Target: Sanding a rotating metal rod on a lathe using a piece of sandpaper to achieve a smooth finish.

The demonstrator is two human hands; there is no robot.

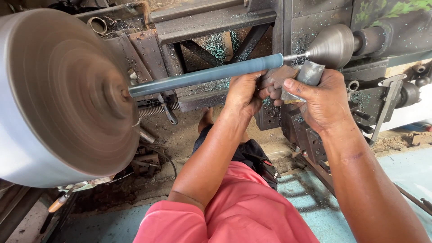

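Note:
A long teal-blue rod (pixel 202 75) spins in a lathe, held between a big blurred metal drive disc (pixel 63 99) on the left and a grey cone-shaped tail centre (pixel 332 45) on the right. My left hand (pixel 243 92) and my right hand (pixel 317 99) are both closed on a flat metal tool (pixel 302 76) pressed against the rod's right end. My left fingers wrap under the tool close to the rod. The tool's cutting end is hidden by my hands.
The rusty lathe frame (pixel 211 20) runs behind the rod, dusted with teal shavings. A metal caliper (pixel 387 96) hangs at the right. A spring and clamp (pixel 157 110) sit below the rod. An orange-handled tool (pixel 58 203) lies at lower left. My pink-clothed knees fill the bottom.

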